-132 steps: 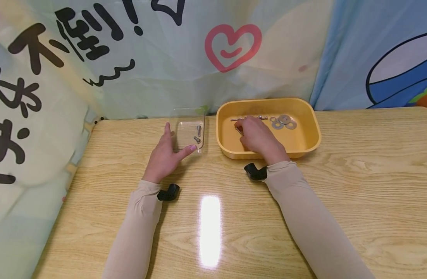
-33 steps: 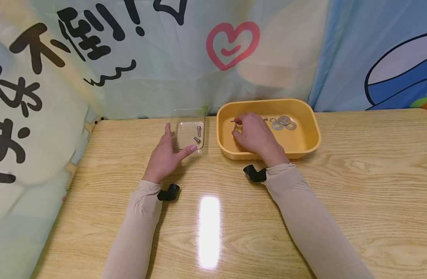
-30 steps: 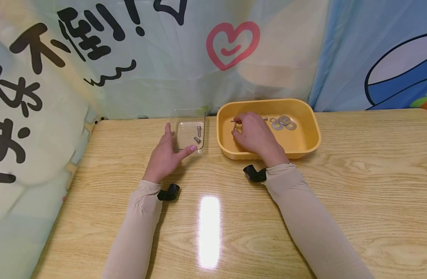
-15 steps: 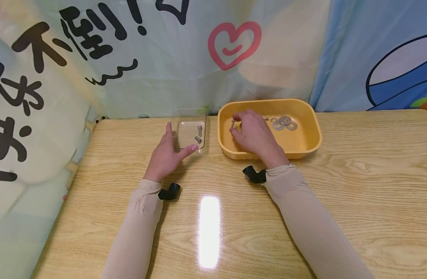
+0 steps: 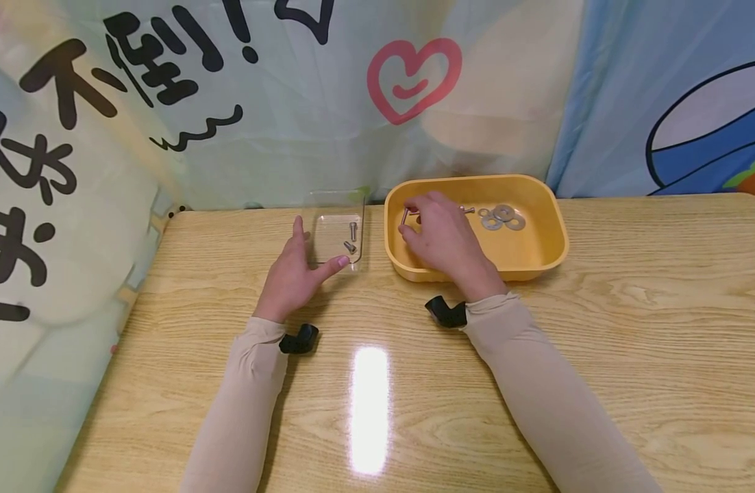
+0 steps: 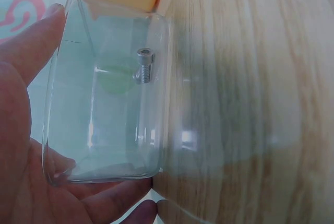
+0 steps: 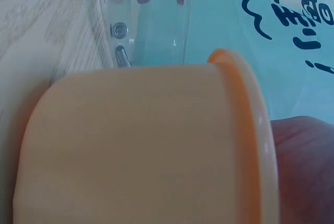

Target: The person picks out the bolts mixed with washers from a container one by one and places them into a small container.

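Observation:
My left hand (image 5: pixel 289 277) holds a clear plastic box (image 5: pixel 327 241) at its near left corner, thumb along the front rim and fingers round the left side. Two short socket-head screws (image 5: pixel 353 231) lie in that box. In the left wrist view, one screw (image 6: pixel 145 66) stands out clearly. My right hand (image 5: pixel 445 239) reaches into the yellow tray (image 5: pixel 470 275) and pinches a long thin screw (image 5: pixel 404 216) between thumb and fingertip. More screws (image 5: pixel 468 210) lie partly hidden behind that hand. The tray wall (image 7: pixel 130 140) blocks the fingers in the right wrist view.
Several flat washers (image 5: pixel 503 213) lie in the right half of the tray. Both containers stand at the back edge of the wooden table (image 5: pixel 328 411), close against a printed curtain (image 5: pixel 291 103). A narrow gap separates the box from the tray.
The right hand, low in the tray earlier, has taken a screw and shifted left with it, towards the tray's left wall. The left hand and the clear box have stayed put.

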A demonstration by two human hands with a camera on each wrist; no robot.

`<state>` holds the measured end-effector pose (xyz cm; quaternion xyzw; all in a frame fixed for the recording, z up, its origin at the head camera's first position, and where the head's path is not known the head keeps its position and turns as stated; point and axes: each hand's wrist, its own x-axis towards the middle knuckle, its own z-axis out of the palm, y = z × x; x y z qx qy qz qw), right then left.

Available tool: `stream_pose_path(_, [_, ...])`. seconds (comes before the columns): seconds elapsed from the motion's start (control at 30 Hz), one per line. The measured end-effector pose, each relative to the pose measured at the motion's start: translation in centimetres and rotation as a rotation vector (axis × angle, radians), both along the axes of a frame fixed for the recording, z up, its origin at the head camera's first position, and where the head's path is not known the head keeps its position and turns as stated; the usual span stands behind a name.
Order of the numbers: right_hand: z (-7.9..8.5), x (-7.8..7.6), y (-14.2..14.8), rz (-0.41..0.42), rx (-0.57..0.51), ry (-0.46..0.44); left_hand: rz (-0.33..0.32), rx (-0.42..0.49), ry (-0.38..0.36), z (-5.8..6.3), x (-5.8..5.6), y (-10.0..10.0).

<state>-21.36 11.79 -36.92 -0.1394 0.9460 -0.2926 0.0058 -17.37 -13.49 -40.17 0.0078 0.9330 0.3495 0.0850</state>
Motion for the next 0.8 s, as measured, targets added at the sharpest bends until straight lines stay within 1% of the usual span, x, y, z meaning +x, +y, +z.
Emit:
stream_pose_path(0.2, [0.2, 0.3, -0.6, -0.021, 0.025, -0.009, -0.003, 0.002, 0.000, -0.1, 0.0, 0.0])
stream_pose_path(0.43, [0.4, 0.6, -1.1, 0.012, 0.014, 0.023, -0.001, 0.004, -0.004, 0.0, 0.0, -0.1])
stream_pose_path(0.67, [0.4, 0.8, -1.4, 0.020, -0.013, 0.030, -0.006, 0.010, 0.001, 0.0, 0.1, -0.1])
stream_pose_path(0.8, [0.4, 0.9, -1.6, 0.028, -0.018, 0.055, -0.006, 0.012, 0.002, 0.0, 0.1, -0.1])
